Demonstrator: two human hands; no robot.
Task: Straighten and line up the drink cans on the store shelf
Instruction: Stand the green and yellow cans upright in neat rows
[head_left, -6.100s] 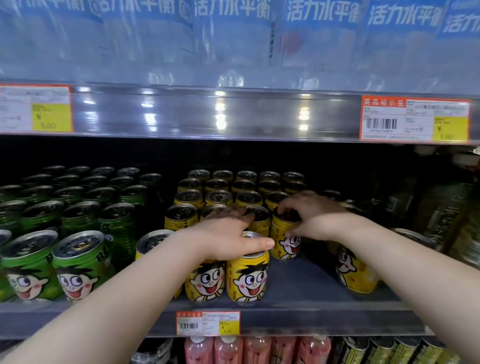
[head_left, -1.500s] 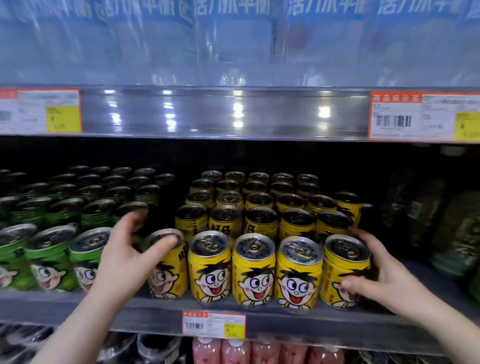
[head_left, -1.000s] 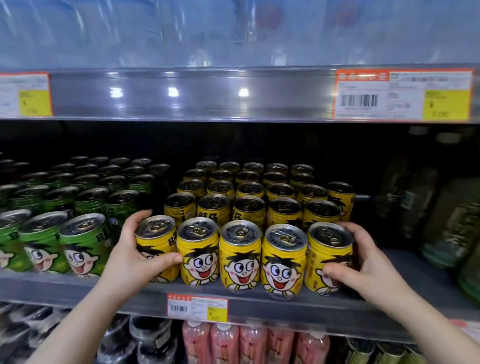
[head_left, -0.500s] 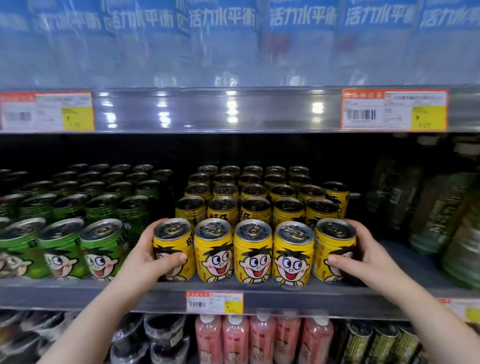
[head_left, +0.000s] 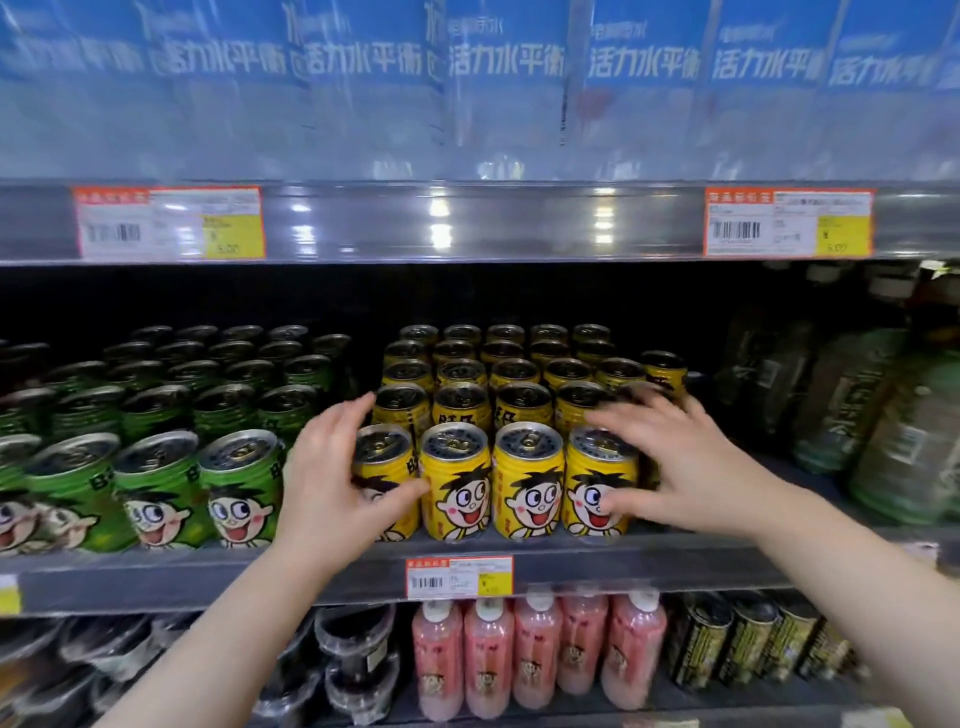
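Observation:
Yellow drink cans (head_left: 527, 480) with a cartoon face stand in rows on the middle shelf (head_left: 208, 577), the front row at the shelf's edge with faces outward. My left hand (head_left: 332, 483) curls round the leftmost front yellow can (head_left: 387, 457), thumb across its face and fingers behind it. My right hand (head_left: 675, 467) lies blurred over the right end of the front row, fingers spread above the can tops and thumb on the fourth can (head_left: 597, 488). It hides the can at the row's right end.
Green cans (head_left: 239, 488) of the same kind fill the shelf to the left, close beside my left hand. Dark green bottles (head_left: 909, 426) stand to the right. A price tag (head_left: 460, 576) sits on the shelf edge. Pink bottles (head_left: 535, 654) stand below; the upper shelf hangs low overhead.
My right hand has moved left from the rightmost can's side, and its fingers now spread over the tops of the right-hand front cans. My left hand stays on the leftmost can.

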